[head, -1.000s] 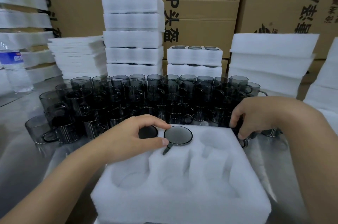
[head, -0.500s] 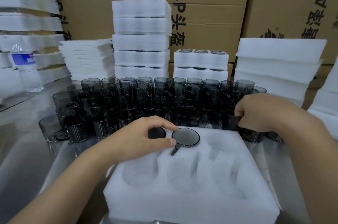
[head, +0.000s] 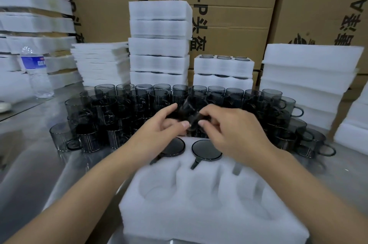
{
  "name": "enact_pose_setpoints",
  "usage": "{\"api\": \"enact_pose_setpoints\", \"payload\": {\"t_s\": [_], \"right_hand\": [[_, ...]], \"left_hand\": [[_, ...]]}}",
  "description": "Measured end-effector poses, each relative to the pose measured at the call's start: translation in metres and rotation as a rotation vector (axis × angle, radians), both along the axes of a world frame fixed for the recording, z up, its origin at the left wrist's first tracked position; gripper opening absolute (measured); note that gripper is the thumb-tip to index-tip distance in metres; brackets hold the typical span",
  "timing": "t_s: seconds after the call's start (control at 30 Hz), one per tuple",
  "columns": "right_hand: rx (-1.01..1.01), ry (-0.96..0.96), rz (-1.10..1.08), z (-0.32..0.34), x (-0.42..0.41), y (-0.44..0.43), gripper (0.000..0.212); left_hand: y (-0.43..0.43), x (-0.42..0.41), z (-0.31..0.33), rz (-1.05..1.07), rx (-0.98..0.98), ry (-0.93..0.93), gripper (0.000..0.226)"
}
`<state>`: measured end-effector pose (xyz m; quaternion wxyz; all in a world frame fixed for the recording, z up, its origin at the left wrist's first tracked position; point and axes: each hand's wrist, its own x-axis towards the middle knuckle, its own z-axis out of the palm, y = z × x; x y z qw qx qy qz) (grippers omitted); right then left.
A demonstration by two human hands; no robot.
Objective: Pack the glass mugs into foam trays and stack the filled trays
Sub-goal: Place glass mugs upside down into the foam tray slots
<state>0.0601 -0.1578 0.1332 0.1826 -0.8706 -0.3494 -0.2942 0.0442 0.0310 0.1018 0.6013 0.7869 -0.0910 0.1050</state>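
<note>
The left hand (head: 159,130) and right hand (head: 235,134) together pinch one blurred mug (head: 189,112) just above the tray's (head: 199,214) far edge. Two seated mugs (head: 172,147) fill its far-left and far-middle pockets. Beyond the tray, loose mugs (head: 103,108) crowd the worktop (head: 29,154), too many to count.

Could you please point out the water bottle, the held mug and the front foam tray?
water bottle (head: 33,62): head view, on its blue label.
held mug (head: 187,111): head view, on its dark glass wall between the two hands.
foam tray (head: 209,223): head view, on its bare front wall.
</note>
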Motion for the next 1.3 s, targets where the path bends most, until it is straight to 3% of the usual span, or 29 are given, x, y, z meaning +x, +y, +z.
{"api": "enact_pose_setpoints", "payload": {"t_s": [0.1,0.17,0.37,0.67,1.3], "right_hand": [[-0.027,0.062,0.096,-0.0041,0.0028,0.0003,0.011],[-0.01,0.07,0.116,-0.0052,0.0038,-0.0001,0.011],[-0.01,0.051,0.174,-0.0041,-0.001,0.0004,0.014],[0.126,0.016,0.15,-0.001,0.0003,-0.0011,0.04],[0.129,0.112,0.241,-0.004,0.0012,-0.0007,0.053]], "left_hand": [[0.0023,0.0041,-0.0001,0.03,-0.016,0.028,0.029],[0.0021,0.0053,-0.0004,0.014,-0.037,0.028,0.021],[0.0004,0.0036,0.002,-0.002,-0.079,0.017,0.057],[0.0009,0.0026,0.0012,0.052,-0.113,0.1,0.078],[0.0042,0.0032,-0.001,0.024,-0.091,0.114,0.051]]}}
